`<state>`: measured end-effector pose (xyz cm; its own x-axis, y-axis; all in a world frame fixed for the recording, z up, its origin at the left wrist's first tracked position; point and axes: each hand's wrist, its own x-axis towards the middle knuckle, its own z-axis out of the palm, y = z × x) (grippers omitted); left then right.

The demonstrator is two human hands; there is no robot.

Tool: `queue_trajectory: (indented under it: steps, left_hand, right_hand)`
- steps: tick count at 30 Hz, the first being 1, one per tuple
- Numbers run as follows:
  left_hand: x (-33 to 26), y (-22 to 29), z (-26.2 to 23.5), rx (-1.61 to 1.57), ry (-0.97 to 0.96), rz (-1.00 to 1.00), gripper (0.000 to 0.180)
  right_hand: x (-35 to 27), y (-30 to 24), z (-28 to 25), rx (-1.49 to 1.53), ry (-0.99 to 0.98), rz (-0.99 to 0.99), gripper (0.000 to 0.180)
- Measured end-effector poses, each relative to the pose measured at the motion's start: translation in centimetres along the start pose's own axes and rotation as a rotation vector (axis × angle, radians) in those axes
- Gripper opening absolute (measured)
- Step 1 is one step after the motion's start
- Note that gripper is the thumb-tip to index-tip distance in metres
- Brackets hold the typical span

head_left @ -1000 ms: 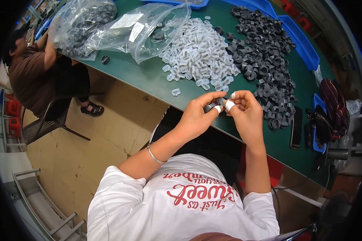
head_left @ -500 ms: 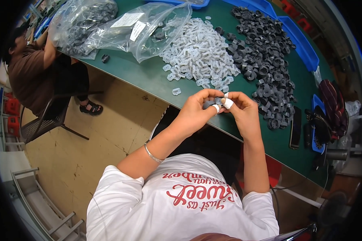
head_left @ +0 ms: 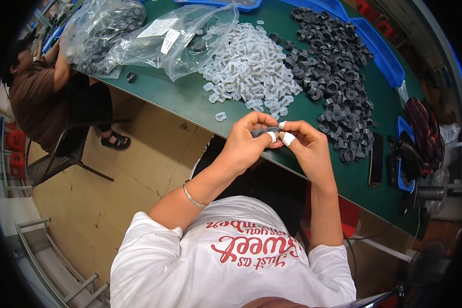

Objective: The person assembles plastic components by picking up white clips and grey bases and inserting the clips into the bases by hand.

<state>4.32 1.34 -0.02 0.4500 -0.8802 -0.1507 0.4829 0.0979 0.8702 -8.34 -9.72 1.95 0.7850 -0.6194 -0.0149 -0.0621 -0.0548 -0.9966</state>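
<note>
Both my hands meet just over the near edge of the green table (head_left: pixel 192 110). Between thumb and fingers, my left hand (head_left: pixel 244 146) grips a small dark grey plastic part (head_left: pixel 262 132), partly covered by the fingers. My right hand (head_left: pixel 312 151) is closed in a pinch at the part's right end, with white tape on its thumb and a finger; the left thumb is taped too. Any smaller piece between the fingertips is hidden. Just beyond the hands lies a heap of small translucent white plastic pieces (head_left: pixel 251 66). Right of it spreads a pile of dark grey ring-shaped parts (head_left: pixel 339 77).
Clear plastic bags (head_left: pixel 138 46) with grey parts lie at the far left, near one loose part (head_left: pixel 131 77). Blue trays (head_left: pixel 377 54) line the far side. A phone (head_left: pixel 376 159) and a dark red cloth item (head_left: pixel 423 133) are at right. Another person (head_left: pixel 41 97) sits at left.
My hands stay together at the table edge, with fingers slightly shifted around the grey part. The whole table view has moved a little to the left.
</note>
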Motion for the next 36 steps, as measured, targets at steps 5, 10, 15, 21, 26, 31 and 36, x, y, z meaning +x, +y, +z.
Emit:
queue_trajectory:
  steps: [5, 10, 15, 21, 26, 31, 36]
  left_hand:
    - [-0.1, 0.5, 0.1, 0.008, -0.029, -0.046, 0.029]
    - [0.0, 1.1, -0.4, -0.115, -0.035, -0.143, 0.029]
    - [-0.3, 0.2, 0.2, 0.141, 0.017, -0.026, 0.028]
    - [0.0, 0.7, -0.2, -0.011, -0.096, -0.099, 0.031]
    - [-0.2, 0.7, -0.5, -0.044, -0.085, -0.117, 0.031]
    - [-0.2, 0.2, -0.4, -0.037, -0.146, -0.162, 0.032]
    - [-0.5, 0.7, -0.2, -0.257, -0.187, -0.173, 0.037]
  right_hand:
    - [0.0, 0.0, -0.3, 0.005, 0.009, 0.028, 0.016]
    - [0.0, 0.0, -0.3, 0.069, -0.016, 0.06, 0.016]
    - [0.1, 0.4, 0.0, 0.017, -0.027, 0.092, 0.014]
    - [0.2, 0.5, -0.7, -0.063, -0.027, 0.088, 0.011]
    - [0.0, -0.9, -0.3, -0.284, -0.039, -0.039, 0.014]
    - [0.0, -1.4, -0.9, -0.716, -0.102, -0.47, 0.012]
    - [-0.4, -0.9, -0.6, -0.743, 0.068, -0.563, 0.014]
